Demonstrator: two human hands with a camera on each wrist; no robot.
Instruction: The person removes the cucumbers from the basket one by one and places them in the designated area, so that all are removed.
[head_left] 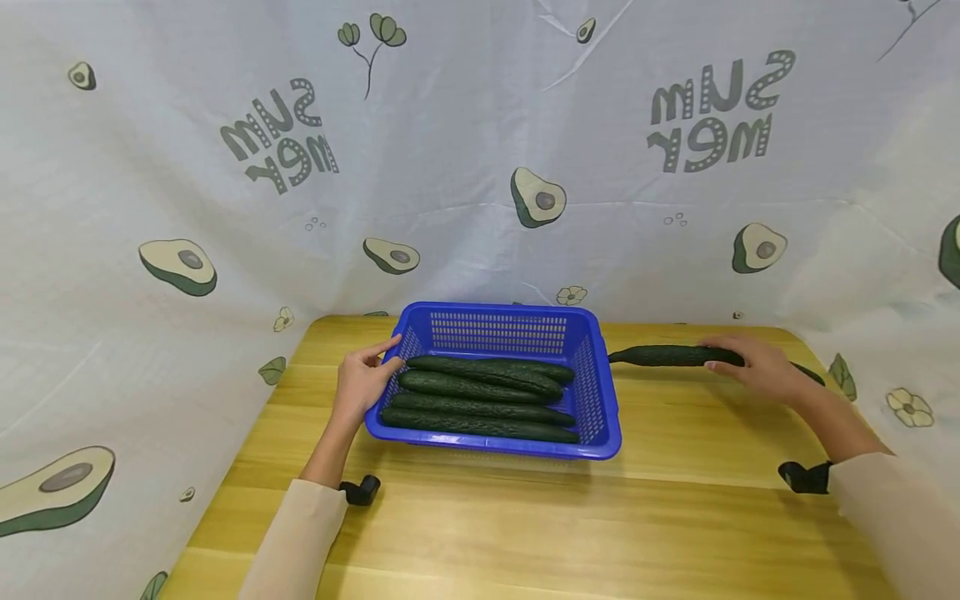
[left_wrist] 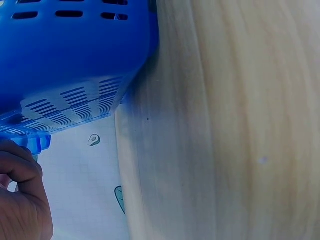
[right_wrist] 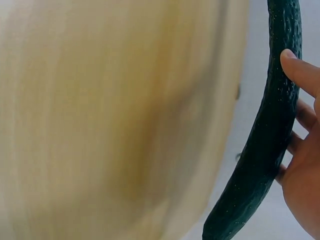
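Observation:
A blue plastic basket [head_left: 491,448] with slotted walls holds several dark green cucumbers [head_left: 480,408] lying side by side. At its left rim my left hand [head_left: 362,385] grips the edge, thumb toward the inside. The left wrist view shows the basket's outer wall [left_wrist: 75,55] and part of my left hand [left_wrist: 22,195]. To the right of the basket, my right hand [head_left: 753,367] holds one long cucumber [head_left: 656,356] by its middle, its tip close to the basket's right rim. Thumb and fingers lie around that cucumber [right_wrist: 272,117] in the right wrist view.
Both hands are over a wooden table [head_left: 525,533] with rounded far corners. Behind it hangs a pale curtain [head_left: 465,150] printed with avocados and lettering. Black straps with small devices [head_left: 362,490] sit at both wrists.

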